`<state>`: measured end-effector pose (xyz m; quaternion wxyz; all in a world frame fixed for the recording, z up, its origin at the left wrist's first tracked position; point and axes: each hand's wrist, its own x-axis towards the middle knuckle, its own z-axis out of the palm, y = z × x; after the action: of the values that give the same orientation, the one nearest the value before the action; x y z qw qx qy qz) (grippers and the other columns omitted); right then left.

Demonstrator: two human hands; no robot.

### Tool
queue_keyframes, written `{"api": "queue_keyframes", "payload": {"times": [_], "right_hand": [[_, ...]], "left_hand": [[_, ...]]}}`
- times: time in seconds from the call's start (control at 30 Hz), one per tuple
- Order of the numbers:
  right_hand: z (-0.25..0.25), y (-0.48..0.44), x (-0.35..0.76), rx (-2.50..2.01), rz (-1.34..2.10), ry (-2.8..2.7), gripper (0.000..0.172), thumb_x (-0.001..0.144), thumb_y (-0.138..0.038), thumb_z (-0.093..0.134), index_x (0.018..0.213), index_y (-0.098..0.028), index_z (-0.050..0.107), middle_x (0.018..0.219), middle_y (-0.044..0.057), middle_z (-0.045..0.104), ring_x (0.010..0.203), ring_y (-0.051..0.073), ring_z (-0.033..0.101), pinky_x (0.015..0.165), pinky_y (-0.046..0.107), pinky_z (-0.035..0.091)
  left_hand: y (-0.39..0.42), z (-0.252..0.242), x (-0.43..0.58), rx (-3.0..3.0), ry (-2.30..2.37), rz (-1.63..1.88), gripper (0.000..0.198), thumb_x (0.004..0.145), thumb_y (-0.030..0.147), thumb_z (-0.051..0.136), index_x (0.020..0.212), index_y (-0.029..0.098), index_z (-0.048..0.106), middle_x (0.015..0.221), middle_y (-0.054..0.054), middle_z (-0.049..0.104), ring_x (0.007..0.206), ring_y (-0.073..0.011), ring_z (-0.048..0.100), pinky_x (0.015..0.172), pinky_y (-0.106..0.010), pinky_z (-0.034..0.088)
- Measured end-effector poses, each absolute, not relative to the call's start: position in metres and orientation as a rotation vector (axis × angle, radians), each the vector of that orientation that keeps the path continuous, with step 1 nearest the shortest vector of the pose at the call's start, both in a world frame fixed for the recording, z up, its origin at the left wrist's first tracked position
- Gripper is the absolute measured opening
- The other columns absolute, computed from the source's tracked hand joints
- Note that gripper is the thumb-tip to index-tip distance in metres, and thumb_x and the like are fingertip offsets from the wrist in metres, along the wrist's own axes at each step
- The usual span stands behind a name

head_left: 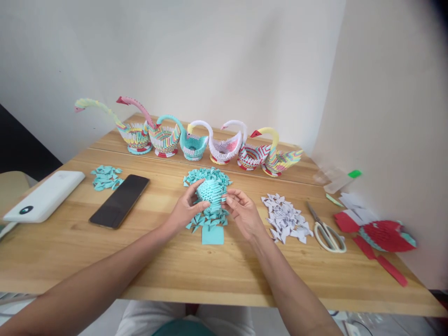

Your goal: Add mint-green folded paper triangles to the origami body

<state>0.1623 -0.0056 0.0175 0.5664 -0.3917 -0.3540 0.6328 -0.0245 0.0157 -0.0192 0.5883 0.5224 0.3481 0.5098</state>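
Observation:
My left hand (191, 203) grips the left side of a rounded turquoise model (211, 192) made of many folded paper pieces. At its right edge, my right hand (241, 210) pinches a small turquoise paper piece (224, 198) between thumb and fingers, close against the model. Loose turquoise folded pieces (224, 175) lie heaped behind the model, and more are spread in front of it. A flat turquoise paper rectangle (213, 235) rests just in front of these.
Several paper swans (194, 147) line the back. A phone (119, 200), white power bank (45, 196) and turquoise pieces (106, 178) lie left. To the right are white pieces (285, 218), scissors (325, 231), a red paper model (385, 235) and a green-capped item (343, 182).

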Motion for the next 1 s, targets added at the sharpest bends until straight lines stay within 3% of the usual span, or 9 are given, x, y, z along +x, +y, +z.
{"api": "queue_keyframes", "payload": {"times": [0.47,0.7,0.87,1.0], "right_hand": [[0.0145,-0.0049,0.1597,-0.927,1.506,-0.818,0.036,0.058,-0.032,0.093,0.086,-0.023,0.072,0.083,-0.001,0.075,0.071,0.012,0.067,0.070,0.025,0.056],[0.0130,-0.0082,0.1542,-1.011,1.267,-1.004,0.039,0.064,-0.035,0.088,0.096,-0.024,0.070,0.081,0.000,0.073,0.073,0.014,0.065,0.070,0.026,0.052],[0.0179,-0.0116,0.1540,-1.058,1.225,-1.073,0.038,0.072,-0.043,0.081,0.103,-0.024,0.072,0.096,0.005,0.075,0.088,0.018,0.067,0.082,0.031,0.052],[0.0185,-0.0128,0.1560,-1.119,1.246,-1.153,0.034,0.078,-0.052,0.074,0.096,-0.023,0.075,0.095,0.005,0.074,0.086,0.019,0.066,0.082,0.031,0.051]], "left_hand": [[0.0178,-0.0232,-0.0250,1.250,0.825,1.191,0.085,0.074,0.049,0.078,0.145,0.020,0.042,0.146,-0.016,0.050,0.125,-0.0317,0.055,0.103,-0.043,0.044],[0.0141,-0.0193,-0.0241,1.268,0.865,1.212,0.085,0.071,0.046,0.081,0.143,0.021,0.044,0.136,-0.013,0.058,0.120,-0.0300,0.058,0.100,-0.041,0.047],[0.0148,-0.0183,-0.0248,1.275,0.871,1.222,0.084,0.072,0.045,0.080,0.143,0.020,0.043,0.138,-0.014,0.056,0.123,-0.0300,0.056,0.102,-0.041,0.046],[0.0163,-0.0187,-0.0256,1.262,0.855,1.233,0.083,0.074,0.046,0.078,0.145,0.021,0.042,0.142,-0.014,0.054,0.124,-0.0305,0.056,0.105,-0.042,0.044]]}}
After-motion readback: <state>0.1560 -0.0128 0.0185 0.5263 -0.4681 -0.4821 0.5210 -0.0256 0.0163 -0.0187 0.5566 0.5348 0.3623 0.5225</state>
